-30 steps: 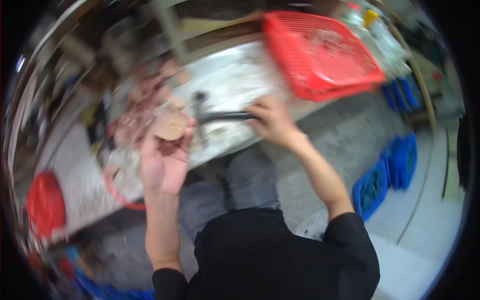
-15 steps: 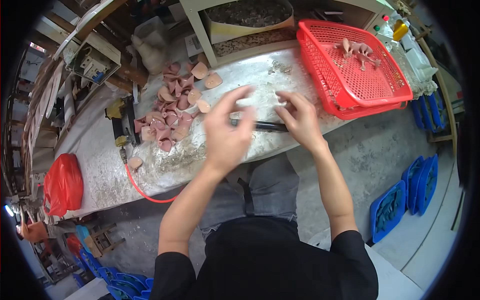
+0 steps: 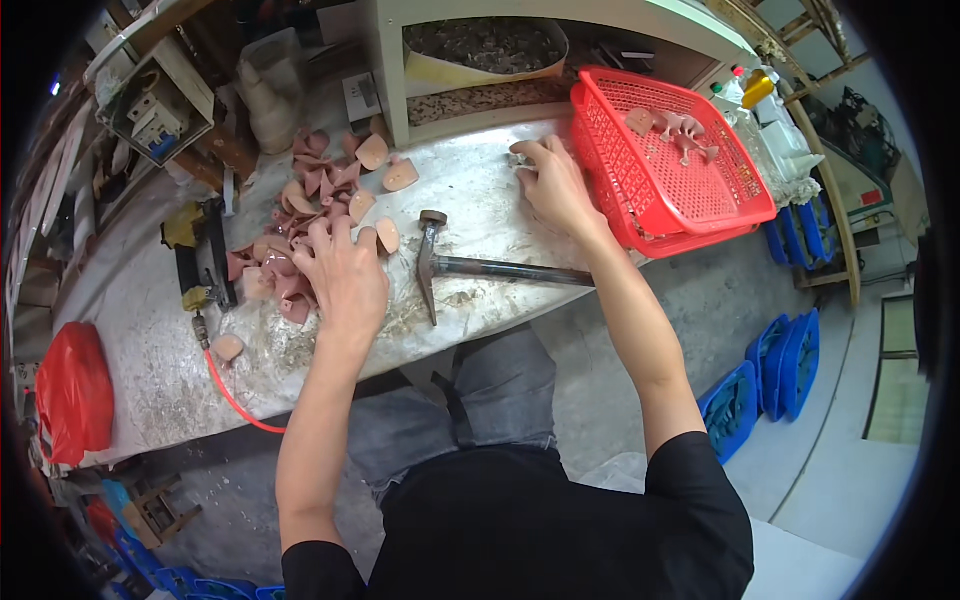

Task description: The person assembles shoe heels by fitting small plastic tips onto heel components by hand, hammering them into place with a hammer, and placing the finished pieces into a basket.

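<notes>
Both hands have shifted: the left hand (image 3: 350, 275) is off to the near right edge of the heap of pink pieces (image 3: 297, 200), and the right hand (image 3: 560, 190) has gone far across the table (image 3: 470, 185), just left of the red basket (image 3: 612, 165).

Left fingers are curled and roughly half open over the heap. Can't tell if they've got a piece, since the tips are lost among them. Right one's bent and part open, tips at some tiny grey stuff (image 3: 517, 159), and I can't tell if anything's pinched.

Looks like a pick-up with both hands imo. I'd take one loose piece off the edge, thumb and finger, rather than dig and drag the heap around. For the tiny stuff, go in with just the fingertips, and watch the right forearm, it's right over the end of the hammer (image 3: 490, 268) handle.

Other changes vs half a second ago: hammer head was behind the left hand, now it's in plain sight mid-table, right of the heap. Also a flat tan piece (image 3: 640, 122) shows at the left of the stuff in the basket, maybe a new one, wouldn't swear to it.
</notes>
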{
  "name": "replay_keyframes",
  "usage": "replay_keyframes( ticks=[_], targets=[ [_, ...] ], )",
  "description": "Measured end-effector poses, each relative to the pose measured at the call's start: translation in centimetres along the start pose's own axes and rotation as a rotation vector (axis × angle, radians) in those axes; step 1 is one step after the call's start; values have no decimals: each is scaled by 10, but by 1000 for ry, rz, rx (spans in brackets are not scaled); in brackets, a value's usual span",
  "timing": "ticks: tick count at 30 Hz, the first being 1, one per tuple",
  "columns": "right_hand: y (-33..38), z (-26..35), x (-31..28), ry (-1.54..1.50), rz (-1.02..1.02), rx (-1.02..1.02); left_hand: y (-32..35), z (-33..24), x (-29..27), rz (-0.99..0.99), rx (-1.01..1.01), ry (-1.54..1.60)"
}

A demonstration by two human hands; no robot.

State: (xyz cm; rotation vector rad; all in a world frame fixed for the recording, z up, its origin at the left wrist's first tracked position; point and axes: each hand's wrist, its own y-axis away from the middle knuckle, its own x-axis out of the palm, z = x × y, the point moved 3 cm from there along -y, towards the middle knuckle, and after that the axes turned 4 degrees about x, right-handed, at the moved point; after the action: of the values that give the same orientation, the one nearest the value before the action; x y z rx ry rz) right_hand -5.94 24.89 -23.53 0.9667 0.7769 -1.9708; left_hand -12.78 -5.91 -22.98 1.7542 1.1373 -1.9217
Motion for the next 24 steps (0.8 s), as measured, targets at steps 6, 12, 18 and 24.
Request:
replay_keyframes(
  ticks=[6,12,18,24],
  targets=[
    [-3,-6,0,107,23,-115,18,-8,-35,-236,39,278],
    [1,-4,0,37,32,-325,33,-12,-23,-144,47,455],
    [-6,9,13,-44,96,-236,30,-21,-14,-163,67,455],
    [-12,9,23,-168,138,-137,31,-14,-17,-191,50,438]
  ],
)
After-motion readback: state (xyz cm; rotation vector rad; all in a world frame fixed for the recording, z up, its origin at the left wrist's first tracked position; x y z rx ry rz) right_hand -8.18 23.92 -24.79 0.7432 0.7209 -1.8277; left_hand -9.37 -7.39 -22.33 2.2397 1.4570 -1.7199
